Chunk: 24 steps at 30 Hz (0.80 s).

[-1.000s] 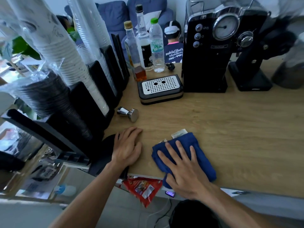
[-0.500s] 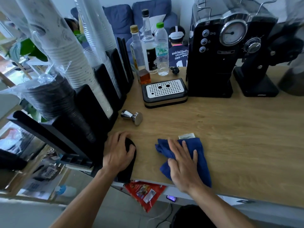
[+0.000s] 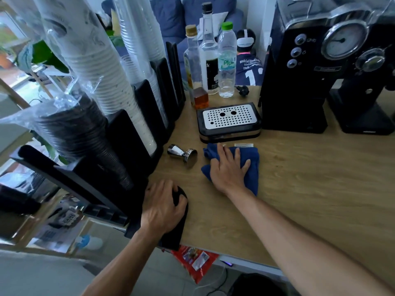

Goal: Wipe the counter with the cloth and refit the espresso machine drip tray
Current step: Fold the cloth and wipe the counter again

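Observation:
A blue cloth [image 3: 252,165] lies on the wooden counter [image 3: 310,189], just in front of the drip tray. My right hand [image 3: 227,169] presses flat on the cloth with fingers spread. The drip tray [image 3: 229,120], black with a perforated metal grid, sits on the counter to the left of the black espresso machine [image 3: 299,82], outside it. My left hand [image 3: 163,207] rests at the counter's near left edge, fingers curled over a black cloth-like item [image 3: 177,233].
A metal tamper [image 3: 181,153] lies on its side left of the cloth. Three bottles [image 3: 210,60] stand behind the tray. A black cup rack with tall cup stacks [image 3: 96,86] lines the left side. A grinder [image 3: 363,103] stands right of the machine.
My right hand has pushed the blue cloth away from the near edge, up to the front of the drip tray. My left hand moved left onto the black item at the counter edge.

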{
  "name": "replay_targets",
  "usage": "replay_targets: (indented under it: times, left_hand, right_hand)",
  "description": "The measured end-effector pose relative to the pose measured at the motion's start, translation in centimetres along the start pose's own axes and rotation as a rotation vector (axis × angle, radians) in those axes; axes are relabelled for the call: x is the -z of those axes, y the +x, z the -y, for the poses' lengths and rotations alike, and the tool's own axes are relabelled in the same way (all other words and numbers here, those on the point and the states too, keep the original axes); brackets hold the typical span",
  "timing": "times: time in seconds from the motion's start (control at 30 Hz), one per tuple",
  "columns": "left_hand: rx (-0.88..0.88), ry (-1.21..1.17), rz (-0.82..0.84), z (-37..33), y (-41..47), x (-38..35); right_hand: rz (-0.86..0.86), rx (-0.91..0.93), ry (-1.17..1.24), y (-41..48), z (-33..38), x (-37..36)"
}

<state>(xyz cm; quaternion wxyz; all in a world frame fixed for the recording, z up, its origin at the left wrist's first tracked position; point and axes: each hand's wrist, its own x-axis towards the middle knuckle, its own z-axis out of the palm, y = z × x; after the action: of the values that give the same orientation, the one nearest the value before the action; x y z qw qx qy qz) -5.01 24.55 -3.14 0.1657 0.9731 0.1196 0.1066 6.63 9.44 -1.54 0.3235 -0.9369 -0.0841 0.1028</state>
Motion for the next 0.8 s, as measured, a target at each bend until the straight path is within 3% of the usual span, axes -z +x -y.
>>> replay_targets:
  times: [0.13, 0.33, 0.8]
  left_hand:
    - [0.001, -0.005, 0.009, -0.2, 0.3, 0.0]
    - [-0.016, -0.002, 0.031, 0.5, 0.3, 0.0]
    - [-0.047, -0.023, -0.027, 0.9, -0.2, -0.4]
  right_hand:
    - [0.052, 0.022, -0.212, 1.6, 0.4, -0.4]
    - [0.173, 0.242, -0.445, -0.1, -1.0, -0.3]
    - [0.165, 0.298, -0.421, -11.2, -1.2, -2.4]
